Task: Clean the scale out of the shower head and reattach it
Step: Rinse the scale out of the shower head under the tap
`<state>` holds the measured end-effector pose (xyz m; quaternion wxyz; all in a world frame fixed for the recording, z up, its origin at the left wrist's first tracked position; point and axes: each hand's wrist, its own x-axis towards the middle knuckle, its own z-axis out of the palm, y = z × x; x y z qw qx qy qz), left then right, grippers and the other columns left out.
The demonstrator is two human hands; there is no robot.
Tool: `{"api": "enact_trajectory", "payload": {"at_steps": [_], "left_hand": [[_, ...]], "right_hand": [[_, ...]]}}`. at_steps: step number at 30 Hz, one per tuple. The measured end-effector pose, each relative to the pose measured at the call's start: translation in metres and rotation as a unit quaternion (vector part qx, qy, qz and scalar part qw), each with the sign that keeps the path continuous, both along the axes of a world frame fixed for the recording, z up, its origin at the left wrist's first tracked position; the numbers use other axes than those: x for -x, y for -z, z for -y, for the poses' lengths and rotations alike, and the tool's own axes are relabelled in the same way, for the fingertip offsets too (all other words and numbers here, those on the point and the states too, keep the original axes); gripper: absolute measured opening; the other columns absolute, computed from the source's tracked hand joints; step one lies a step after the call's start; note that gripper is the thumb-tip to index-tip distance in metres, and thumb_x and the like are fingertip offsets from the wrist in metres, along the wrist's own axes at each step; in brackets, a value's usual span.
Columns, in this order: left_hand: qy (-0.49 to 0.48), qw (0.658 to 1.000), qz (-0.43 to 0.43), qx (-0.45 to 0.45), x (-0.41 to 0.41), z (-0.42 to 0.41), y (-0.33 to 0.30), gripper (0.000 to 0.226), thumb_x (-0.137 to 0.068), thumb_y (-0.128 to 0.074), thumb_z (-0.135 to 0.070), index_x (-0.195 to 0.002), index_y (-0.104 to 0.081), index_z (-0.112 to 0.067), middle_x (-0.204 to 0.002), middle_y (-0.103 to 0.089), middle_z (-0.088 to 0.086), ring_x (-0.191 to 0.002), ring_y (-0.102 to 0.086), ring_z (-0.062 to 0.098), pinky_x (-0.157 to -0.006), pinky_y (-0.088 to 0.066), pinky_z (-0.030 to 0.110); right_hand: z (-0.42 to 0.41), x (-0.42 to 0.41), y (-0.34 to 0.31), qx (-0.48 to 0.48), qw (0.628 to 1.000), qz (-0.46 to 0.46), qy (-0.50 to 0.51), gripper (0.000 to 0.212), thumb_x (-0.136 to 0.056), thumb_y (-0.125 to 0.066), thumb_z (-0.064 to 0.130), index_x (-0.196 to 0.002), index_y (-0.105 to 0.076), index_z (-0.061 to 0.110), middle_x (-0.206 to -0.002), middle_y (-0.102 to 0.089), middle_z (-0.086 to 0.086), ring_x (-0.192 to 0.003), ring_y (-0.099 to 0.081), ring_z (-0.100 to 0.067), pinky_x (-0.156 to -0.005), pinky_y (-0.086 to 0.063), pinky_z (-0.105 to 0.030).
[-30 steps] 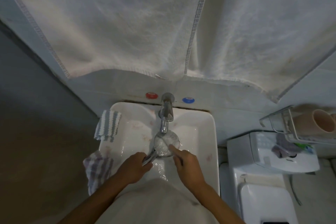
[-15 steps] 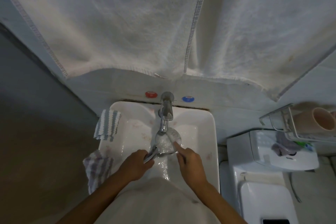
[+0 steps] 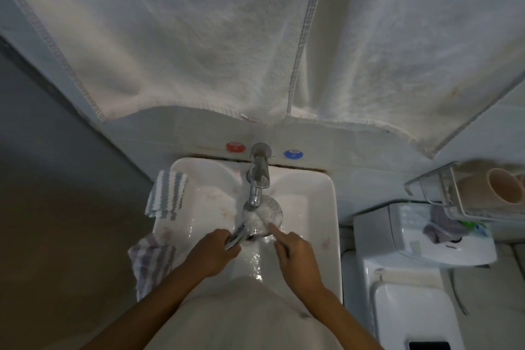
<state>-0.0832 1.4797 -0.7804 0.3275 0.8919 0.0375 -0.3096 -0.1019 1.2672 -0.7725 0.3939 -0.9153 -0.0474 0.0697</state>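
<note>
One shower head (image 3: 262,214), two hands (image 3: 255,250).

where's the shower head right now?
Head view, centre: the shower head is over the sink, right under the tap, its handle gripped by the left hand while the right hand fingers its face.

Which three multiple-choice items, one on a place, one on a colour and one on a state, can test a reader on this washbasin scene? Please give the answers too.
1. Where is the shower head?
A. under the tap
B. on the toilet tank
C. on the wire shelf

2. What colour is the knob left of the tap?
A. green
B. red
C. yellow

3. What does the left hand do?
A. hangs idle
B. presses a cloth
C. grips the handle

Answers: 1 A, it sits below the spout, in the washbasin. 2 B, it is red, the right one blue. 3 C, fingers curl round the metal handle.
</note>
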Motion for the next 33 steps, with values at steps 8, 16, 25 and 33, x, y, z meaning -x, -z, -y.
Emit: {"api": "enact_trajectory", "payload": {"at_steps": [8,16,25,33], "left_hand": [[-0.006,1.000,0.006,-0.006,-0.002,0.003,-0.001,0.031,-0.087,-0.060,-0.038,-0.066,-0.038,-0.031,-0.068,-0.044,-0.010,-0.071,-0.050,0.018,-0.053,-0.029,0.024],[-0.007,1.000,0.018,-0.007,-0.005,0.005,-0.001,0.023,-0.087,-0.060,-0.037,-0.077,-0.049,-0.020,-0.072,-0.050,-0.004,-0.065,-0.049,0.013,-0.049,-0.028,0.018],[-0.008,1.000,0.014,0.004,-0.004,0.004,0.001,0.031,-0.088,-0.061,-0.035,-0.066,-0.041,-0.026,-0.066,-0.044,-0.009,-0.063,-0.046,0.012,-0.049,-0.026,0.017],[-0.034,0.999,0.010,0.015,-0.012,0.006,-0.003,0.026,-0.087,-0.062,-0.033,-0.067,-0.048,-0.022,-0.065,-0.052,-0.006,-0.057,-0.048,0.007,-0.049,-0.032,0.019]], "right_hand": [[-0.001,0.003,0.000,-0.001,0.999,-0.006,-0.043,0.052,-0.090,-0.056,0.003,-0.133,-0.057,0.033,-0.069,-0.049,0.005,-0.062,-0.046,-0.005,-0.061,-0.036,-0.016],[-0.001,0.005,-0.003,0.003,0.998,-0.002,-0.064,0.052,-0.090,-0.057,0.003,-0.133,-0.057,0.031,-0.071,-0.048,0.008,-0.064,-0.044,-0.004,-0.061,-0.032,-0.008],[0.001,0.006,-0.003,0.001,0.998,-0.011,-0.055,0.052,-0.089,-0.056,0.006,-0.132,-0.056,0.035,-0.067,-0.048,0.005,-0.060,-0.046,-0.010,-0.059,-0.038,-0.024],[0.004,0.006,-0.003,0.010,0.999,0.002,-0.038,0.056,-0.089,-0.058,0.005,-0.135,-0.053,0.036,-0.067,-0.050,0.004,-0.060,-0.047,-0.009,-0.059,-0.039,-0.015]]}}
